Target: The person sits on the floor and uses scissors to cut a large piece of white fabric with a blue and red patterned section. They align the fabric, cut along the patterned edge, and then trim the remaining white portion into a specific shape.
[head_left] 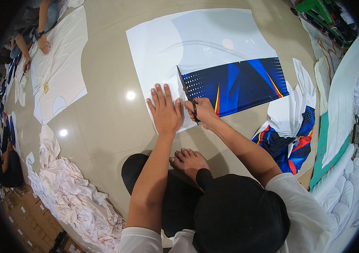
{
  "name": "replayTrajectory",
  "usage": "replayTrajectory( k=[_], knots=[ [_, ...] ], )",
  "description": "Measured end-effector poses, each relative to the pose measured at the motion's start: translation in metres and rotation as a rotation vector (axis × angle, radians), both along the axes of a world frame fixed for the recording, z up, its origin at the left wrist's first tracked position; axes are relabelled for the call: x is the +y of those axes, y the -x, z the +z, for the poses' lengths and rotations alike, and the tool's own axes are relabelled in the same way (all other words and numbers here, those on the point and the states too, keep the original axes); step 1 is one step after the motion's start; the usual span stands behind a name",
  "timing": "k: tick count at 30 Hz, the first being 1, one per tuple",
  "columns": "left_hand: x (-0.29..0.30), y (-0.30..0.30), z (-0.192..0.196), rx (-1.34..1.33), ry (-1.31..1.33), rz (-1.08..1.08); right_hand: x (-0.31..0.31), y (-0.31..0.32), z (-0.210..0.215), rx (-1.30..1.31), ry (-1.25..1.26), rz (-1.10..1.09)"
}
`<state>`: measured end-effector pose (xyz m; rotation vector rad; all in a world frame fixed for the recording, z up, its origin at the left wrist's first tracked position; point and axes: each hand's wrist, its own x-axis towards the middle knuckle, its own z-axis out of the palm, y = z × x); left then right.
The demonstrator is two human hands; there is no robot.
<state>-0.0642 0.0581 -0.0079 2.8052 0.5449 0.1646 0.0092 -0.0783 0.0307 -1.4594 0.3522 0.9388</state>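
A large sheet of white fabric [152, 50] lies flat on the floor, with a printed fabric panel [238, 90] in blue, black, red and yellow at its near right part. My left hand [165, 111] rests flat on the white fabric, fingers spread, left of the panel's edge. My right hand [204, 113] grips black scissors [183, 84] by the handles. Their long blades point away from me along the left edge of the printed panel. Whether the lower blade is under the cloth, I cannot tell.
Cut white and printed pieces [291, 130] lie bunched to the right. A heap of pale cloth [76, 198] sits at lower left. Another person's hand [43, 44] rests on a white garment panel [63, 63] at upper left. White rolls [339, 196] line the right side.
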Motion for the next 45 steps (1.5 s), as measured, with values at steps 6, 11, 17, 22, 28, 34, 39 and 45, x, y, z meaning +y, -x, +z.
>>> replayTrajectory(
  k=[6, 11, 17, 22, 28, 34, 39, 45],
  knots=[
    [-0.002, -0.001, -0.002, -0.025, 0.035, -0.006, -0.012, 0.001, 0.014, 0.056, -0.023, 0.027],
    [0.017, -0.006, 0.001, -0.085, 0.044, -0.038, -0.072, 0.010, 0.027, -0.193, 0.225, 0.046],
    [0.092, -0.054, 0.011, -0.136, 0.005, -0.201, -0.161, -0.078, -0.014, -1.000, 0.852, -0.381],
    [0.109, -0.061, -0.002, 0.052, -0.003, -0.258, -0.201, -0.172, -0.023, -1.182, 1.230, -0.321],
    [0.076, -0.008, -0.002, 0.108, -0.010, -0.081, -0.173, -0.234, -0.050, -1.267, 1.155, -0.150],
    [0.016, 0.039, 0.037, 0.310, -0.043, -0.113, -0.153, -0.295, -0.055, -1.363, 0.983, 0.086],
    [-0.011, 0.036, 0.074, 0.372, 0.117, -0.119, -0.150, -0.322, -0.033, -1.307, 1.023, 0.210],
    [0.024, -0.004, 0.036, 0.046, 0.065, -0.148, -0.100, -0.220, -0.025, -1.438, 0.814, -0.215]
  ],
)
